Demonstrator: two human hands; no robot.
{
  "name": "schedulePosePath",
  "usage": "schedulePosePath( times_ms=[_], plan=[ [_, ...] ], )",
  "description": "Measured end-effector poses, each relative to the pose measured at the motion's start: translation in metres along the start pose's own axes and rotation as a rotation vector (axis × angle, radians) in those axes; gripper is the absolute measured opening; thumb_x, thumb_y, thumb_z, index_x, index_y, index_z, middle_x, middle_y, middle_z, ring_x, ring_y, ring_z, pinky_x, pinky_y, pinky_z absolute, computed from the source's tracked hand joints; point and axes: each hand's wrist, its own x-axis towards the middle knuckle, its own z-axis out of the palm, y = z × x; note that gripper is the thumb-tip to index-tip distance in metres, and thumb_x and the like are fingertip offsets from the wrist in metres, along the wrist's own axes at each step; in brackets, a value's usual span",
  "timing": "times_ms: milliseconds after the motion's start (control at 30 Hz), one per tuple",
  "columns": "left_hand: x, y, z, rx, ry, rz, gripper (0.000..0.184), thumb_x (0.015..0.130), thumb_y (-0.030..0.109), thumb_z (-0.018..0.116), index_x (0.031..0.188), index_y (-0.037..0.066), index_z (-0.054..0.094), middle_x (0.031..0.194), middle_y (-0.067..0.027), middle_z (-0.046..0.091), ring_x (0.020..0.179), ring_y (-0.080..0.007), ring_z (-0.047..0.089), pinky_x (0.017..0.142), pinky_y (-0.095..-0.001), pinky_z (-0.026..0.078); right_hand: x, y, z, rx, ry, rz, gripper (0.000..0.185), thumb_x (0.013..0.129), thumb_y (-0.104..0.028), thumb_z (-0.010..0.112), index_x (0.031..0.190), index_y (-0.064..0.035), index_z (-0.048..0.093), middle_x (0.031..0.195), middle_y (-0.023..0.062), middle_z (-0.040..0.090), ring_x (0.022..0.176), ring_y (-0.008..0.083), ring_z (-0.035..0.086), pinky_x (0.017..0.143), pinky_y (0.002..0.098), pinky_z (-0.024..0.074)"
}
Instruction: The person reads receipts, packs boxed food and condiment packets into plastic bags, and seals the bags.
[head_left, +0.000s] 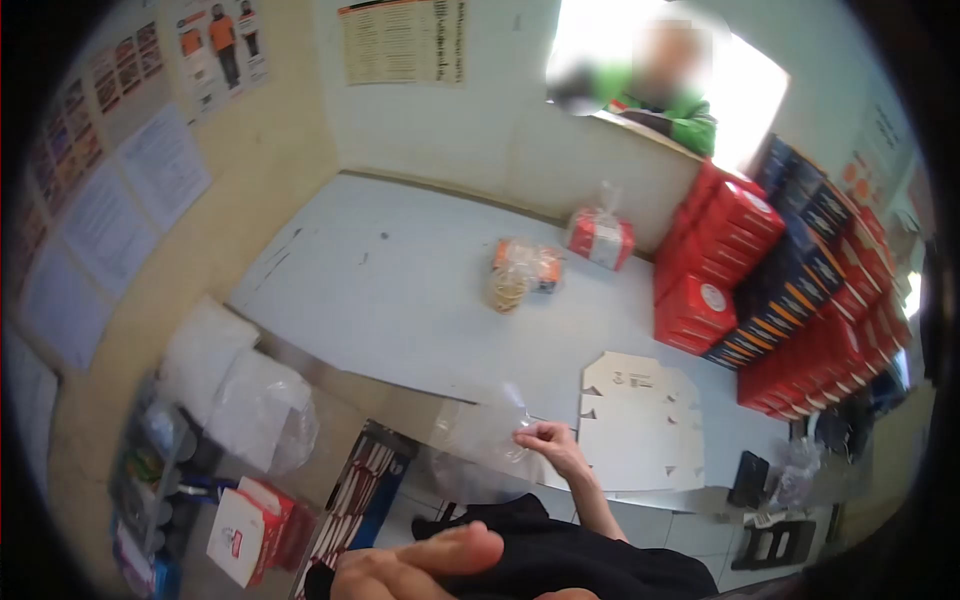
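My right hand (550,442) pinches the edge of a clear plastic bag (480,440) at the front edge of the white table (400,330). The bag hangs loose over that edge, and its outline is hard to make out. My left hand (415,568) is raised close to the camera at the bottom, fingers stretched to the right, partly cut off by the frame. Nothing shows in it. Beside my right hand lies a flat, unfolded cardboard box blank (640,420).
Bagged boxes (600,238) and an orange box with a clear bag of yellowish food (508,292) stand on the table. Red and dark boxes (700,315) are stacked at right, near a black phone (750,478). A person (690,125) leans at the window. Plastic bags (262,410) hang left.
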Motion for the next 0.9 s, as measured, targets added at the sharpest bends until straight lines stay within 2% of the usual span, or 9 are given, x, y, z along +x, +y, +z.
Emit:
schedulePosePath(
  times_ms=[33, 100, 167, 367, 500, 700, 800, 867, 900],
  plan=[
    [-0.009, -0.015, -0.009, -0.169, 0.030, 0.016, 0.051, 0.085, 0.033, 0.060, 0.124, 0.005, 0.042, 0.111, -0.0179, 0.056, 0.126, -0.0389, 0.035, 0.109, -0.0474, 0.017, 0.014, -0.006, -0.003, -0.052, -0.065, 0.049, 0.019, 0.079, -0.017, 0.070, 0.085, 0.0001, 0.066, 0.076, 0.0016, 0.063, 0.069, 0.0076, 0.056, 0.064, 0.0229, 0.0438],
    [0.001, -0.043, -0.039, 0.127, -0.155, -0.127, 0.050, 0.085, 0.026, 0.061, 0.126, 0.006, 0.042, 0.120, -0.0170, 0.052, 0.112, -0.0228, 0.051, 0.097, -0.0363, 0.039, 0.024, -0.017, -0.001, -0.111, -0.107, 0.127, 0.016, 0.076, -0.014, 0.072, 0.084, -0.0016, 0.065, 0.076, 0.0010, 0.063, 0.067, 0.0080, 0.056, 0.063, 0.0244, 0.0457],
    [-0.013, -0.056, -0.043, 0.740, 0.020, -0.817, 0.034, 0.080, 0.022, 0.067, 0.106, 0.002, 0.054, 0.096, -0.0139, 0.060, 0.088, -0.0204, 0.060, 0.078, -0.0319, 0.049, 0.034, -0.020, 0.009, 0.092, -0.185, 0.112, 0.019, 0.076, -0.016, 0.072, 0.083, 0.0000, 0.064, 0.075, 0.0022, 0.063, 0.068, 0.0086, 0.056, 0.061, 0.0230, 0.0436],
    [-0.087, -0.136, -0.073, 1.089, 0.325, -0.877, 0.040, 0.065, 0.020, 0.081, 0.091, 0.000, 0.059, 0.080, -0.0081, 0.064, 0.073, -0.0154, 0.062, 0.066, -0.0267, 0.050, 0.031, -0.043, 0.053, -0.006, -0.467, -0.025, 0.024, 0.072, -0.009, 0.074, 0.070, -0.0092, 0.051, 0.072, -0.0046, 0.052, 0.068, 0.0034, 0.049, 0.061, 0.0210, 0.0399],
    [-0.081, -0.135, -0.064, 0.972, 0.386, -0.883, 0.042, 0.056, 0.025, 0.086, 0.072, 0.001, 0.056, 0.060, -0.0084, 0.060, 0.061, -0.0127, 0.060, 0.058, -0.0276, 0.049, 0.016, -0.066, 0.063, 0.225, -0.569, 0.229, 0.035, 0.068, -0.017, 0.080, 0.080, -0.0097, 0.048, 0.075, -0.0059, 0.050, 0.072, 0.0015, 0.045, 0.062, 0.0183, 0.0369],
    [-0.090, -0.122, -0.055, 0.934, 0.182, -0.869, 0.017, 0.074, 0.009, 0.064, 0.064, 0.002, 0.052, 0.051, -0.0031, 0.046, 0.048, -0.0085, 0.043, 0.044, -0.0262, 0.032, 0.010, -0.081, 0.041, 0.258, -0.920, 0.099, 0.062, 0.064, -0.027, 0.083, 0.106, -0.0046, 0.043, 0.079, 0.0009, 0.057, 0.080, 0.0043, 0.051, 0.069, 0.0200, 0.0409],
    [-0.112, -0.124, -0.063, 1.304, 0.544, -0.694, 0.018, 0.065, 0.002, 0.056, 0.056, 0.005, 0.041, 0.049, -0.0048, 0.036, 0.047, -0.0175, 0.039, 0.045, -0.0313, 0.029, 0.024, -0.076, 0.013, -0.262, -0.558, -0.228, 0.023, 0.066, 0.006, 0.066, 0.078, 0.0006, 0.048, 0.078, 0.0066, 0.059, 0.078, 0.0104, 0.060, 0.066, 0.0255, 0.0466],
    [-0.149, -0.126, -0.083, 1.541, 0.496, -0.683, 0.018, 0.063, 0.001, 0.056, 0.055, 0.007, 0.041, 0.050, -0.0057, 0.038, 0.050, -0.0213, 0.041, 0.047, -0.0336, 0.031, 0.054, -0.076, -0.029, -0.274, -0.036, -0.289, 0.018, 0.059, 0.014, 0.053, 0.070, 0.0004, 0.047, 0.076, 0.0057, 0.058, 0.077, 0.0163, 0.063, 0.061, 0.0267, 0.0491],
    [-0.172, -0.131, -0.089, 1.776, 0.450, -0.680, 0.019, 0.060, -0.001, 0.056, 0.054, 0.008, 0.040, 0.051, -0.0067, 0.040, 0.053, -0.0252, 0.044, 0.049, -0.0360, 0.032, 0.061, -0.082, -0.040, -0.028, -0.029, -0.182, 0.019, 0.060, 0.012, 0.052, 0.073, -0.0023, 0.050, 0.073, 0.0043, 0.055, 0.076, 0.0204, 0.063, 0.052, 0.0263, 0.0489]
  ],
)
